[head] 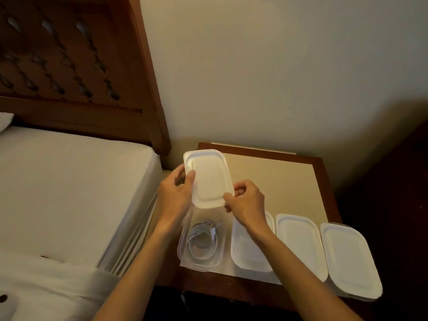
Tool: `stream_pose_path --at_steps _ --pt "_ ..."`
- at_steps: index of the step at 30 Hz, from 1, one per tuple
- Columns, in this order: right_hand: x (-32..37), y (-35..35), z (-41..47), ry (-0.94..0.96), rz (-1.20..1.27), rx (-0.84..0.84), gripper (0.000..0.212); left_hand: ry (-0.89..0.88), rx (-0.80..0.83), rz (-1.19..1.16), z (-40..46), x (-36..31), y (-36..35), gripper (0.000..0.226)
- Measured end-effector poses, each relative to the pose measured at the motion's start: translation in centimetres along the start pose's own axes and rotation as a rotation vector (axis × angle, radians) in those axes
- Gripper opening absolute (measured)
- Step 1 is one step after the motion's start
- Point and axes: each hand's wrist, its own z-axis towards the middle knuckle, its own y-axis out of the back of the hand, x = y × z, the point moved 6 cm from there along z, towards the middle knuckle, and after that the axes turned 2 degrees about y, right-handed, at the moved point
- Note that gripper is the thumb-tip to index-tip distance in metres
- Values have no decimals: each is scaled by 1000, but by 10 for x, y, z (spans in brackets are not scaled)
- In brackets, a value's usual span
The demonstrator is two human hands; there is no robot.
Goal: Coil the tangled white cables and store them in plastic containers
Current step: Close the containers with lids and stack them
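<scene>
Both hands pinch the white lid point(208, 179) — left hand point(176, 193) at its left edge, right hand point(247, 202) at its near-right corner — held above and just beyond the open container point(201, 244) holding the coiled cable point(200, 239), long axes roughly parallel.
</scene>
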Motion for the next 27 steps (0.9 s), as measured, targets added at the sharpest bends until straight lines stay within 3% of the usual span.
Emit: stream_pose_path --at_steps 3,6,12,17,21,24,27 --pt "-15 -8 -51 -13 -53 136 44 -106 13 146 -35 -5 -1 26" --pt "-37 -16 -72 41 -308 111 66 -84 18 270 -56 18 0 21" --pt "-53 -38 -79 137 -766 67 64 -93 17 458 -74 44 0 21" --pt "-50 -46 -75 190 -816 64 54 -95 -26 742 -69 69 2 16" --pt "-48 -50 -75 238 -830 63 52 -64 -54 763 -71 76 3 22" --pt "-59 -61 -71 243 -841 134 72 -52 -18 752 -73 78 2 28" --pt "-66 -68 -67 320 -933 145 88 -127 132 753 -72 84 -6 57"
